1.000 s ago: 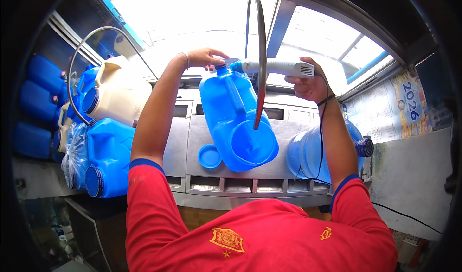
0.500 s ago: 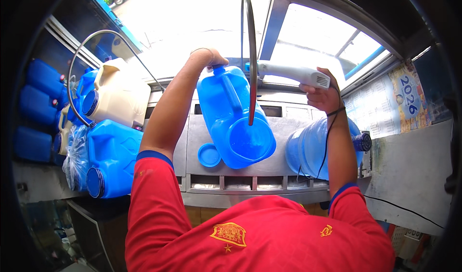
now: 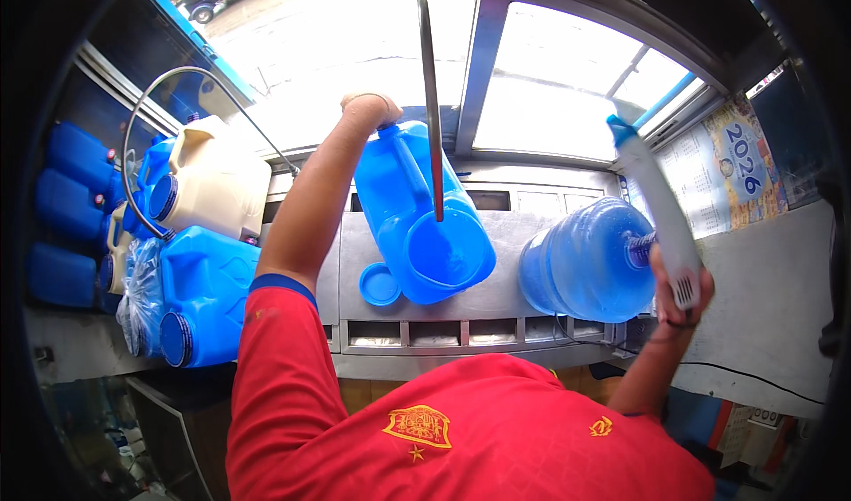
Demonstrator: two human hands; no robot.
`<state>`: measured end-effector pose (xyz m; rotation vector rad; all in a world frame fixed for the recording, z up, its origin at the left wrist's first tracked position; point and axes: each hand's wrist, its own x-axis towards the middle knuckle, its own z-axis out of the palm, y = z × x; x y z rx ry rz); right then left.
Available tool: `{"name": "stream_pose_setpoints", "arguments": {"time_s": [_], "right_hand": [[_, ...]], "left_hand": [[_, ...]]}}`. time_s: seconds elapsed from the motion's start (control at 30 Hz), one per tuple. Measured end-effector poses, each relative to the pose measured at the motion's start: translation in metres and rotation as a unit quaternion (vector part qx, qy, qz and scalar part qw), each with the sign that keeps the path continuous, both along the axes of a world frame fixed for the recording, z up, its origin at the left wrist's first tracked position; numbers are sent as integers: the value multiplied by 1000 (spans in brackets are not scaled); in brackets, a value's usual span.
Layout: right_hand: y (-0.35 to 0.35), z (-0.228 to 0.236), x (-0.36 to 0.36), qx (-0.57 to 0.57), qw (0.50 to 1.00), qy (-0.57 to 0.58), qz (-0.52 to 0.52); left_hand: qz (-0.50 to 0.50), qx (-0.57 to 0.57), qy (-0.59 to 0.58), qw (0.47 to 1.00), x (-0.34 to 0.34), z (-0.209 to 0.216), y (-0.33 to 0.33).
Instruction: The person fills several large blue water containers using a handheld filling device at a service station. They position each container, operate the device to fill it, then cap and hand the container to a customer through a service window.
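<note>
A blue plastic water jug (image 3: 379, 175) stands tilted on the metal counter, its wide round mouth facing me. My left hand (image 3: 374, 109) is closed on its far upper end, by the small dark blue cap; the fingers are partly hidden. A curved metal filling pipe (image 3: 431, 76) comes down in front, its lower end over the mouth. A round blue lid (image 3: 380, 284) lies beside the jug. My right hand (image 3: 690, 299) is closed round a white corded tool with a blue tip, like a heat gun (image 3: 658, 201), pointing up and away.
A clear blue round water bottle (image 3: 576, 257) lies on its side at the right. More blue jugs (image 3: 208, 279) and a cream jug (image 3: 222, 178) crowd the left, with a second bent pipe (image 3: 142, 102). A calendar (image 3: 722, 164) hangs on the right wall. A black cord (image 3: 745, 377) runs there.
My right hand has swung the heat gun from beside the jug out to the right and turned it to point up. My left hand stays on the jug, and the view has shifted slightly.
</note>
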<state>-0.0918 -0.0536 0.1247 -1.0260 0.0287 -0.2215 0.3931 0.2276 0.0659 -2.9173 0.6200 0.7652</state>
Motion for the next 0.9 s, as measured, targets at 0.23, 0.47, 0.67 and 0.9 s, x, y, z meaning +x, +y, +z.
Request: {"name": "stream_pose_setpoints", "arguments": {"time_s": [0.23, 0.47, 0.67, 0.9], "right_hand": [[-30, 38, -121, -129, 990, 9, -59], [-41, 42, -187, -145, 960, 120, -208], [-61, 14, -238, -186, 907, 230, -301], [-118, -70, -244, -228, 827, 390, -335]], "left_hand": [[-216, -172, 256, 926, 38, 12, 18], [-105, 2, 10, 994, 29, 16, 15], [-4, 92, 9, 996, 31, 34, 22], [-81, 6, 132, 988, 18, 32, 3]]}}
